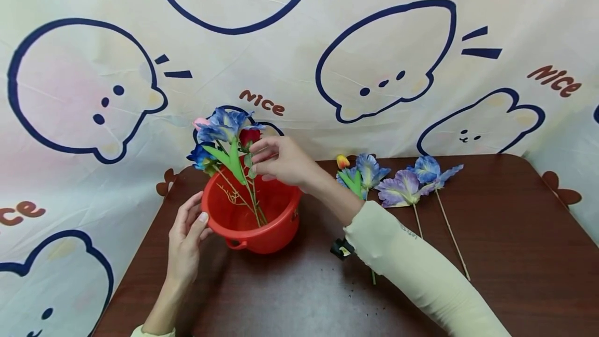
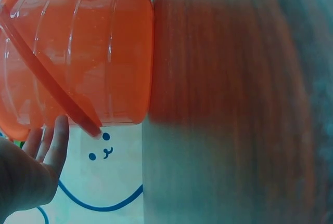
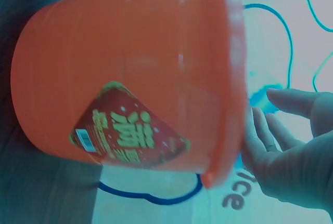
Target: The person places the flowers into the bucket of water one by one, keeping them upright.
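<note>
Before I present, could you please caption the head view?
Left grip at a round red plastic bucket, right grip by its blue, pink and red artificial flowers.

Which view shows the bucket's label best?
Right wrist: the label faces that camera, large and unobstructed. Head catches only a sliver at the bucket's right edge; left wrist shows none of it.

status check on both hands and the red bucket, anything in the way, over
Left hand against the bucket. Right hand beside flowers leaning in it. No obstruction seen; loose flowers lie to its right, apart.
</note>
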`<state>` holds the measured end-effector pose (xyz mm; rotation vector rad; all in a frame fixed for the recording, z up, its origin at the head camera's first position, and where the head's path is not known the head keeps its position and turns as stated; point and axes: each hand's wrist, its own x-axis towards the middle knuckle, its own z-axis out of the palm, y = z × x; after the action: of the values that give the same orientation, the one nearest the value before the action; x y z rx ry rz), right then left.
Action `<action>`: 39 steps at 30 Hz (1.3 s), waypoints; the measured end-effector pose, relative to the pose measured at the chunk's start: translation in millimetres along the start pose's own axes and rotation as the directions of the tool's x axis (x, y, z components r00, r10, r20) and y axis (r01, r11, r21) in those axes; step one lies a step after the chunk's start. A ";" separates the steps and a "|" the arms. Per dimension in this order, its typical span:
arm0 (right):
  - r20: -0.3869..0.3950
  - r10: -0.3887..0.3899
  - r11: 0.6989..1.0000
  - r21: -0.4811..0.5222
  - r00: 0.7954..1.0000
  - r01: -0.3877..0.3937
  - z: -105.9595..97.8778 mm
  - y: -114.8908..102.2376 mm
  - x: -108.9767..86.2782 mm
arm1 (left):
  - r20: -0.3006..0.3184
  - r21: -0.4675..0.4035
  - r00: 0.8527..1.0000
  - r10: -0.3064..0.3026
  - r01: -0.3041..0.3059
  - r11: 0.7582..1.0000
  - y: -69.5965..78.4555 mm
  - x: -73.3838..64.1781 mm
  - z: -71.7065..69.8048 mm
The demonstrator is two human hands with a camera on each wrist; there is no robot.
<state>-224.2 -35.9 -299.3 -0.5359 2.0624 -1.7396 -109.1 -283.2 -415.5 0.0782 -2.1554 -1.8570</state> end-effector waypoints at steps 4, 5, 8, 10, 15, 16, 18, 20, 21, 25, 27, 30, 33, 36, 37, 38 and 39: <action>-0.041 -0.018 1.000 0.020 0.999 0.019 -14.4 -1.5 -13.2 | -0.004 -0.001 1.000 0.008 -0.008 1.000 -0.6 -0.2 0.2; -0.050 -0.021 0.999 0.027 0.999 0.023 -18.3 -1.1 -16.1 | -0.006 0.001 1.000 0.011 -0.011 1.000 -0.8 -0.3 0.3; -0.075 -0.022 0.999 0.029 0.997 0.024 -29.6 -0.1 -26.1 | -0.008 0.005 1.000 0.018 -0.018 1.000 -1.4 -0.1 0.5; -0.087 -0.023 0.999 0.036 0.996 0.026 -37.5 1.1 -32.4 | -0.008 0.010 1.000 0.022 -0.022 1.000 -1.6 -0.1 0.6; -0.137 -0.029 0.998 0.052 0.990 0.036 -60.4 5.0 -50.5 | -0.001 0.003 1.000 0.018 -0.018 1.000 -1.4 -0.2 0.8; -0.152 -0.031 0.998 0.052 0.988 0.039 -65.4 5.9 -54.4 | 0.001 -0.001 1.000 0.016 -0.016 1.000 -1.4 -0.2 0.9; -0.186 -0.036 0.998 0.043 0.982 0.045 -75.1 8.2 -61.8 | 0.001 -0.004 1.000 0.014 -0.014 1.000 -1.1 -0.1 0.8; -0.206 -0.051 0.998 0.032 0.977 0.059 -84.4 12.0 -68.1 | 0.000 -0.008 1.000 0.014 -0.014 1.000 -0.9 -0.1 0.7; -0.215 -0.052 0.998 0.032 0.975 0.061 -88.8 14.0 -71.3 | -0.001 -0.010 1.000 0.013 -0.013 1.000 -0.8 -0.1 0.6; -0.239 -0.051 0.997 0.042 0.970 0.063 -105.2 23.8 -85.3 | -0.006 -0.014 1.000 0.009 -0.009 1.000 -0.8 -0.3 0.1; -0.255 -0.038 0.997 0.055 0.966 0.053 -113.1 28.5 -94.0 | -0.007 -0.014 1.000 0.009 -0.009 1.000 -0.9 -0.5 -0.1; -0.281 -0.022 0.998 0.058 0.959 0.040 -125.2 35.6 -108.8 | -0.006 -0.009 1.000 0.010 -0.010 1.000 -0.7 -0.6 -0.1; -0.307 -0.008 0.998 0.053 0.952 0.026 -136.8 43.3 -123.1 | -0.005 -0.007 1.000 0.010 -0.010 1.000 -0.2 -0.5 -0.2; -0.337 -0.002 0.998 0.056 0.941 0.022 -147.8 51.9 -135.2 | -0.005 -0.007 1.000 0.008 -0.008 1.000 -0.4 -0.2 0.3; -0.347 0.000 0.998 0.061 0.938 0.022 -151.0 54.2 -138.6 | -0.006 -0.007 1.000 0.007 -0.007 1.000 -0.4 -0.1 0.5; -0.358 0.002 0.998 0.066 0.934 0.024 -154.2 56.7 -141.6 | -0.007 -0.004 1.000 0.004 -0.004 1.000 -0.5 -0.1 0.6; -0.367 0.000 0.997 0.066 0.930 0.026 -157.2 59.1 -144.6 | -0.007 -0.002 1.000 0.003 -0.003 1.000 -0.6 -0.1 0.7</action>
<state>-185.6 180.7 -326.3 -0.2121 2.2317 -2.0380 -109.3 -282.6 -416.1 0.0815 -2.1479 -1.8547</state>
